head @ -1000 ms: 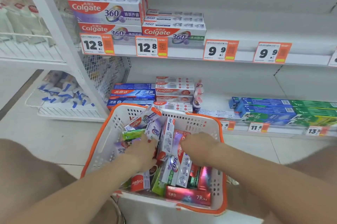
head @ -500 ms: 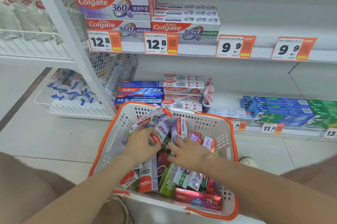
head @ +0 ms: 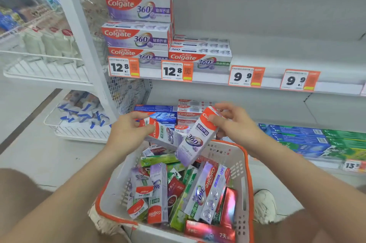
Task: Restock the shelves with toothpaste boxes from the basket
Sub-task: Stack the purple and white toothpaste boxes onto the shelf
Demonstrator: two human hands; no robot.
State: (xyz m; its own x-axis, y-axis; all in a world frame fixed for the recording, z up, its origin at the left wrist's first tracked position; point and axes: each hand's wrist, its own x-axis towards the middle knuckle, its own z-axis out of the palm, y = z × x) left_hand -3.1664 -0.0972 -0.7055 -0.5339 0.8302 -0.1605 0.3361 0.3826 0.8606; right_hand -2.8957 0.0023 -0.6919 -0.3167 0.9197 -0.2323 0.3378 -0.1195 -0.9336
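A white basket with an orange rim (head: 246,165) stands on the floor in front of me, filled with several mixed toothpaste boxes (head: 178,193). My left hand (head: 126,133) grips a red-and-white Colgate 360 box (head: 164,135) above the basket's far edge. My right hand (head: 235,124) grips a purple-and-white Colgate 360 box (head: 196,139) by its upper end, tilted down toward the basket. The middle shelf (head: 277,58) carries stacked Colgate 360 boxes (head: 138,34) at its left; its right stretch is bare behind the 9.9 price tags (head: 246,76).
The bottom shelf holds blue and red-white boxes (head: 158,114) behind my hands and blue and green boxes (head: 316,139) to the right. A white upright post (head: 83,44) and wire racks with pouches (head: 83,116) stand left. A white shoe (head: 264,205) sits right of the basket.
Both hands have come up out of the basket, each holding a Colgate 360 box. The view has tilted up toward the shelves.
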